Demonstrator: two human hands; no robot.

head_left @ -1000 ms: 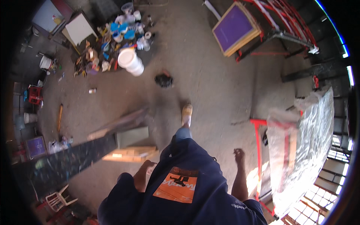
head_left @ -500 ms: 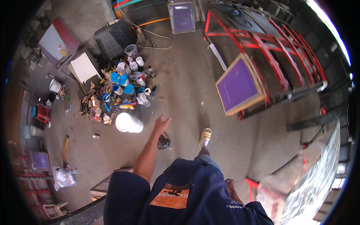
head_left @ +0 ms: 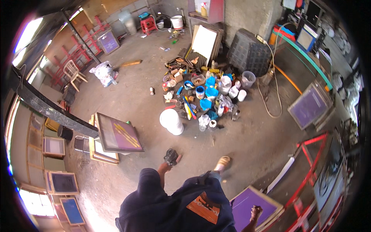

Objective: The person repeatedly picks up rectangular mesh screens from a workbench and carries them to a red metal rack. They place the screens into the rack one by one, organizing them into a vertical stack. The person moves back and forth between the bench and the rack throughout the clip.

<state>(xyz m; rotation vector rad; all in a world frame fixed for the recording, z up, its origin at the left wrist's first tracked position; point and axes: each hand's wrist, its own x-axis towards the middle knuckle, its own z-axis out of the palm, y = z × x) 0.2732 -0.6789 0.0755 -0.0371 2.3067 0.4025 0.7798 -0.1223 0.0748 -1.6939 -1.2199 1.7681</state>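
My left hand (head_left: 165, 167) hangs low in front of me, fingers curled round a crumpled black thing (head_left: 171, 156), perhaps a cloth or bag; its kind is unclear. Beyond it on the floor stands a white bucket (head_left: 172, 121). At the lower right my right hand (head_left: 256, 212) is closed, and I see nothing in it. Behind that hand leans a wooden-framed purple screen (head_left: 247, 207); hand and frame overlap in view, and I cannot tell whether they touch. One foot in a tan slide sandal (head_left: 223, 162) is forward on the floor.
Paint pots and bottles (head_left: 200, 92) crowd the floor ahead, beside a black plastic crate (head_left: 249, 52). A framed screen (head_left: 119, 133) leans near a dark post (head_left: 58, 114) at left. Red metal racking (head_left: 309, 154) stands at right. A pale hose (head_left: 266, 104) lies on the floor.
My view has swung to the left, bringing the post and left-hand frames in. The left hand has come lower and nearer my body, with the black thing. The right hand has moved out beside the purple screen.
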